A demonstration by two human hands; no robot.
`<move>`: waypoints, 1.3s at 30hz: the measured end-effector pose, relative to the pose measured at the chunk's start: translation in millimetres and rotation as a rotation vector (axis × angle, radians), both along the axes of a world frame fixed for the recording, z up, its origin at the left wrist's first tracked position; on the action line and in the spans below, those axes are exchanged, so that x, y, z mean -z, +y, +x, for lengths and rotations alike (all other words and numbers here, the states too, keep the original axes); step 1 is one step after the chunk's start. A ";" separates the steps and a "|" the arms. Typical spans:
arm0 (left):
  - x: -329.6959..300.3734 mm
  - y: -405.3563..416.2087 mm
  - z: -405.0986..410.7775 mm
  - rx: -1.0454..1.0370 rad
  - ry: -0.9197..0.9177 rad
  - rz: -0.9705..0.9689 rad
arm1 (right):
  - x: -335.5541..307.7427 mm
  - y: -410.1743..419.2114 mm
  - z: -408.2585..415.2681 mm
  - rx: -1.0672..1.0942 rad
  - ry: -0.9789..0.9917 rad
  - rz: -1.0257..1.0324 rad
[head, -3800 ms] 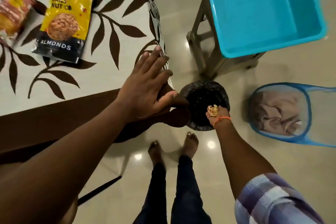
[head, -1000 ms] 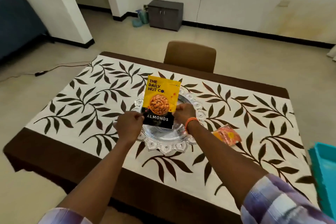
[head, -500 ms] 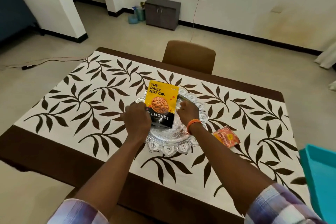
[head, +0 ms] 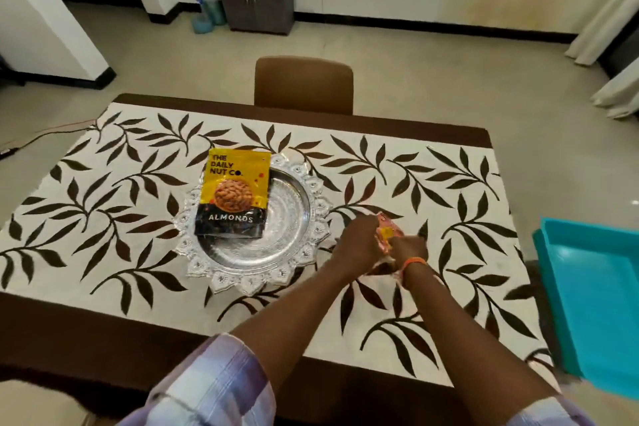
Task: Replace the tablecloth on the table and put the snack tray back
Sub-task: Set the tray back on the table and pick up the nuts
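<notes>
Both my hands are closed on the orange snack packet (head: 386, 235), just right of the silver snack tray (head: 276, 273): left hand (head: 358, 245) on its tray side, right hand (head: 409, 249) on the far side. I can't tell its long axis. The almonds pouch (head: 235, 194) lies across the tray's left half, top pointing away from me.

A brown chair (head: 303, 85) stands behind the far side. A dark cabinet (head: 257, 2) is against the wall, blue bottles (head: 207, 15) beside it. A turquoise tub (head: 594, 301) is at right.
</notes>
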State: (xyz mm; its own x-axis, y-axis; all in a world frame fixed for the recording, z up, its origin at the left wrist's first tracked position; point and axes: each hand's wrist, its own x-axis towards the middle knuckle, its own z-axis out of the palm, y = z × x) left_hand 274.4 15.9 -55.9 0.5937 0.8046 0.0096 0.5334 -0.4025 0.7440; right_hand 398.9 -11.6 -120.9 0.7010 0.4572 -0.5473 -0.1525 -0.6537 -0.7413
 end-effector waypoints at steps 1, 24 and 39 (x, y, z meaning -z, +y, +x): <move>10.9 -0.1 8.9 0.015 -0.002 -0.025 | 10.1 -4.2 3.5 0.024 0.105 -0.014; -21.3 26.9 29.6 -0.277 0.293 0.218 | -72.8 22.2 18.7 -0.014 0.338 0.521; -11.4 60.3 -135.7 -0.248 0.352 0.177 | -87.9 87.6 -114.6 -0.528 -0.342 0.237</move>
State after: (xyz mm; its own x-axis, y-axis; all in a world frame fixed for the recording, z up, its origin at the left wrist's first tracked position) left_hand 138.6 76.2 -44.5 0.3755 0.9268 -0.0080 0.8374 -0.3356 0.4315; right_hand 284.3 76.0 -33.0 0.4664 0.8668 -0.1768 0.4124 -0.3898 -0.8234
